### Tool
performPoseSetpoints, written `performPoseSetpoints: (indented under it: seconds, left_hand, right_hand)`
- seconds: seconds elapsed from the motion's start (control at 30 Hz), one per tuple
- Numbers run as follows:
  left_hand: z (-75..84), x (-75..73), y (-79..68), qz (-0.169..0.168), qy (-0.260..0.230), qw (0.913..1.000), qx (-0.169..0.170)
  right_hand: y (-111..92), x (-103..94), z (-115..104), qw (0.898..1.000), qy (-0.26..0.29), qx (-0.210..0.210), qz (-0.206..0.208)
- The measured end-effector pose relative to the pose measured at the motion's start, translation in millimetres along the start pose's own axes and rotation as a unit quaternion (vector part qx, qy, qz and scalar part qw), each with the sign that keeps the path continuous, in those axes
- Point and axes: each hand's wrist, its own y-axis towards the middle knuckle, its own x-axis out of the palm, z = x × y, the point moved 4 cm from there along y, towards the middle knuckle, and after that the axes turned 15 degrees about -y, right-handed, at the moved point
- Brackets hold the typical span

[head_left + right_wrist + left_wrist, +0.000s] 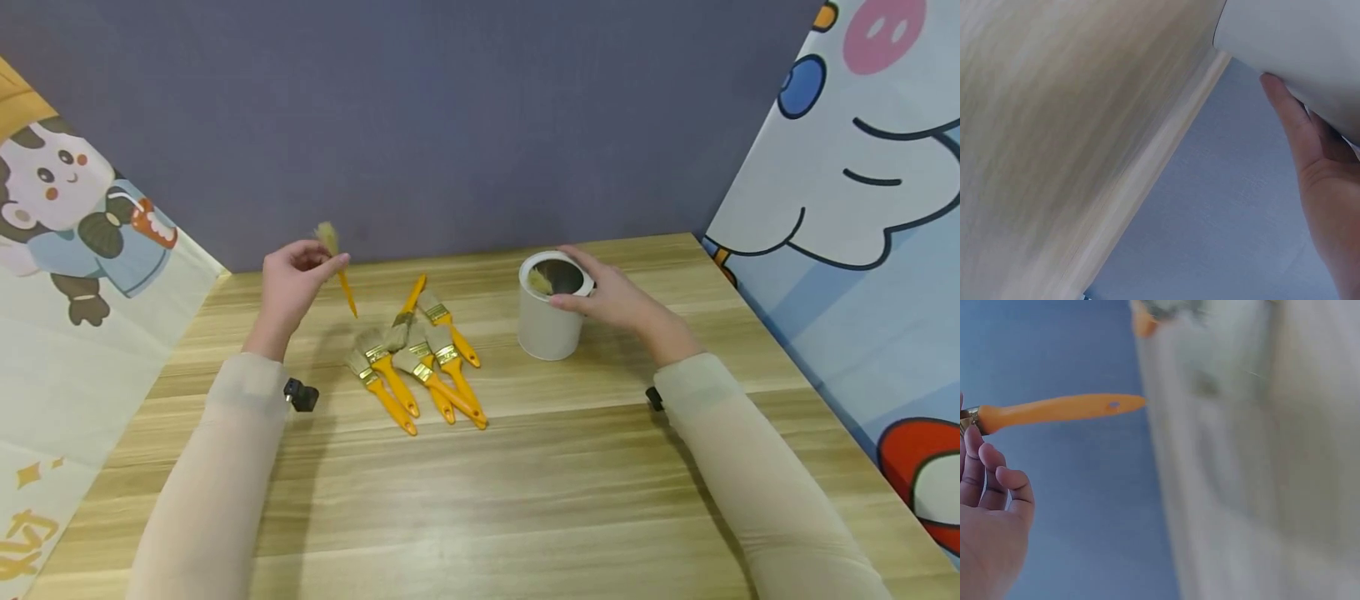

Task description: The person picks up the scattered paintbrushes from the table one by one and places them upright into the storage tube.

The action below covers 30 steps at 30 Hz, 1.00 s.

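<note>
My left hand (291,282) pinches a paintbrush (347,292) at its metal ferrule, above the left part of the table. Its pale bristles point up and its orange handle (1066,410) slants down. Over at the right, my right hand (615,298) grips a white can (547,329) at its rim, thumb on the near side and fingers toward the back. The can stands upright with its top uncovered. Inside it, the bristles of another brush (539,282) show near the left wall; its handle is hidden.
Several orange-handled paintbrushes (390,406) lie in an overlapping pile between my hands, most handles toward me. The wooden table (465,508) meets a dark grey-blue panel (450,125) at the back. Printed cartoon sheets (847,200) flank both sides.
</note>
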Motion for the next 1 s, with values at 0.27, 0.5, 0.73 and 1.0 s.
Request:
performPoseSetpoints:
  seconds: [0.27,0.5,0.73,1.0]
  left_hand:
    - [62.1,38.9,23.1,-0.020,-0.043,0.9989,0.003]
    - [105.0,92.7,27.4,-0.086,-0.058,0.9946,0.013]
    - [141.6,139.3,21.4,-0.174,-0.109,0.9787,-0.001]
    - [170.5,177.5,15.4,-0.239,-0.130,0.9622,0.009]
  right_hand:
    - [0.5,-1.4,1.2,1.000,-0.005,0.007,0.000]
    - [-0.7,-1.7,-2.6,1.000,-0.007,-0.001,0.005]
    - [-1.7,-1.3,-2.7,1.000,0.003,-0.006,0.008]
    - [-0.1,-1.4,0.7,1.000,0.007,-0.003,0.004]
